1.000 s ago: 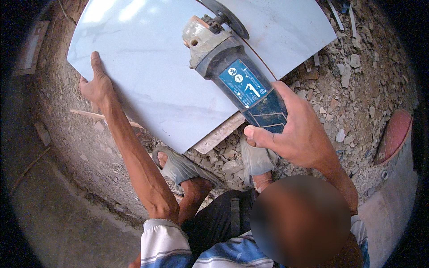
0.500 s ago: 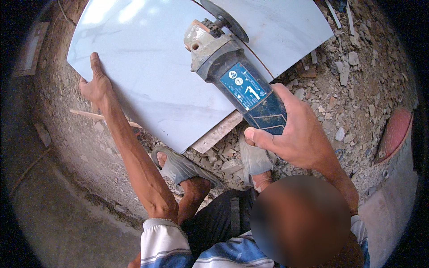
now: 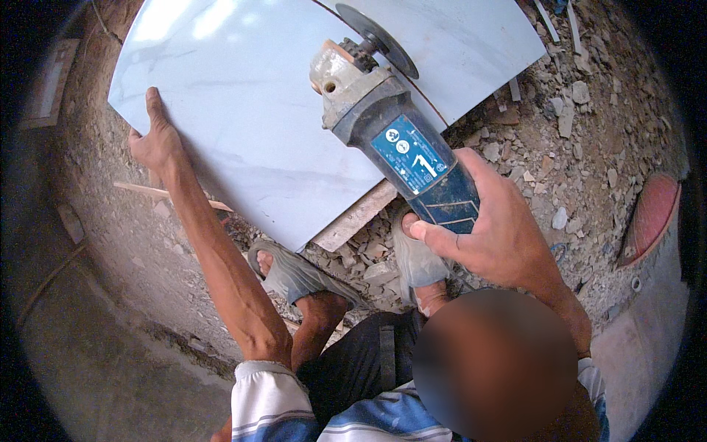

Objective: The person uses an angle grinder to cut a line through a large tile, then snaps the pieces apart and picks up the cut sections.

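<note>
My right hand (image 3: pixel 501 228) is wrapped around the rear body of a blue angle grinder (image 3: pixel 412 155). Its dark cutting disc (image 3: pixel 381 40) stands on edge at the slit in a large glossy white tile (image 3: pixel 272 132) with faint grey veins. The slit runs down to the tile's near right edge and parts off a right-hand piece (image 3: pixel 471 59). At the tile's left edge, my left hand (image 3: pixel 158 144) holds on with its thumb lying on top; its other fingers are mostly hidden beneath. Whether the disc is spinning cannot be told.
Under the tile's near edge lies a pale block (image 3: pixel 357 217). Broken rubble (image 3: pixel 574 155) covers the ground, with my sandalled feet (image 3: pixel 302 276) close to the tile. A thin wooden strip (image 3: pixel 173 195) lies by my left forearm. A reddish rounded object (image 3: pixel 652 219) is at far right.
The grinder and my right hand have shifted slightly toward me and to the right along the slit. My left hand keeps its place; the tile has barely moved.
</note>
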{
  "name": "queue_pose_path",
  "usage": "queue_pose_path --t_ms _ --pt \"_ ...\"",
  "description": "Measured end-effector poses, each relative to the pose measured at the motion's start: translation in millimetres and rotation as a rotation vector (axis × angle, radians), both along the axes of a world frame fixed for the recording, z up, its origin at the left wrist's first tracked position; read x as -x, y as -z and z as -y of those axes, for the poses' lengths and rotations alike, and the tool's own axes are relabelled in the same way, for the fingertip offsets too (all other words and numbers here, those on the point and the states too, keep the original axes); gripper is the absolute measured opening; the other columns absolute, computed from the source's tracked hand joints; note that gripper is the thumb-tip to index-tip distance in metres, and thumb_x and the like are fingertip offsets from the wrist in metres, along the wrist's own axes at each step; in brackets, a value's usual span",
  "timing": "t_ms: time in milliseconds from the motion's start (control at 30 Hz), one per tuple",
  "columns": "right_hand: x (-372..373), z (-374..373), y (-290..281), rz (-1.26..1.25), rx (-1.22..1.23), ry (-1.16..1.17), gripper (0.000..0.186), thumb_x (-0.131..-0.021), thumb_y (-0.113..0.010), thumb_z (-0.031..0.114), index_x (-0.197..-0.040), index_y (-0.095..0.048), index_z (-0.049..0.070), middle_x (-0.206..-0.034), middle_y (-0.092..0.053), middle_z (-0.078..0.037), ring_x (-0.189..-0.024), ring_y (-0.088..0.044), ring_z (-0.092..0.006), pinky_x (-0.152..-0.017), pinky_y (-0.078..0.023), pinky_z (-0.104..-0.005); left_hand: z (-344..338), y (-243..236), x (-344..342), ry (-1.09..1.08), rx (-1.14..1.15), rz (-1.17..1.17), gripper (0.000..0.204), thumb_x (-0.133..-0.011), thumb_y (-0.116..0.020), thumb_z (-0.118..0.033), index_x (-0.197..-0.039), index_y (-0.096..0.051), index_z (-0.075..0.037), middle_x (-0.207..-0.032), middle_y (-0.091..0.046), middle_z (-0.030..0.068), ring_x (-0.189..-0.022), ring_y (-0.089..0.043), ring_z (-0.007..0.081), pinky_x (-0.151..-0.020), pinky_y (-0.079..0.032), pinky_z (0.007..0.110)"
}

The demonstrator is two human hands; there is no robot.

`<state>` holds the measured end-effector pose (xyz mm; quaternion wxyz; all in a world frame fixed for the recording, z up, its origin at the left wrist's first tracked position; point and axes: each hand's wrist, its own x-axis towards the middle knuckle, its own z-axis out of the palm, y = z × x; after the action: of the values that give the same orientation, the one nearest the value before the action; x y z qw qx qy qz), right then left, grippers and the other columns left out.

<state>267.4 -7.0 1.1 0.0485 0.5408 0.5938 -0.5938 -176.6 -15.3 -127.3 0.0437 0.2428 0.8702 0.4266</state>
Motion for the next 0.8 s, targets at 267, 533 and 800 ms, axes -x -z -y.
queue_pose_path --t_ms 267,533,800 --pt "-1 1 0 0.005 0.006 -0.009 0.059 -0.084 -0.092 0.039 -0.117 -0.059 0.002 -0.093 -0.074 -0.024 -0.09 -0.076 -0.046 -0.081 -0.059 -0.0538 0 3 4 -0.011 0.001 -0.01 0.074 -0.091 -0.094 -0.045 -0.128 -0.069 0.013 -0.12 -0.078 0.0238 -0.102 -0.078 0.0285 -0.09 -0.064 0.037" --pt "-7 6 0 -0.008 -0.009 0.005 0.06 -0.083 -0.092 0.037 -0.12 -0.06 0.002 -0.095 -0.075 -0.023 -0.091 -0.077 -0.0441 -0.083 -0.06 -0.0524 3 8 10 0.031 -0.038 0.003 0.075 -0.091 -0.095 -0.046 -0.129 -0.069 0.013 -0.12 -0.079 0.0234 -0.101 -0.078 0.0277 -0.091 -0.064 0.036" --pt "-15 11 2 -0.045 -0.005 0.018 0.059 -0.084 -0.092 0.036 -0.12 -0.059 0.003 -0.093 -0.075 -0.021 -0.089 -0.077 -0.0425 -0.082 -0.06 -0.0512 -1 -1 -3 -0.05 0.043 0.018 0.076 -0.091 -0.093 -0.049 -0.128 -0.069 0.013 -0.12 -0.078 0.0242 -0.101 -0.078 0.0287 -0.089 -0.064 0.038"
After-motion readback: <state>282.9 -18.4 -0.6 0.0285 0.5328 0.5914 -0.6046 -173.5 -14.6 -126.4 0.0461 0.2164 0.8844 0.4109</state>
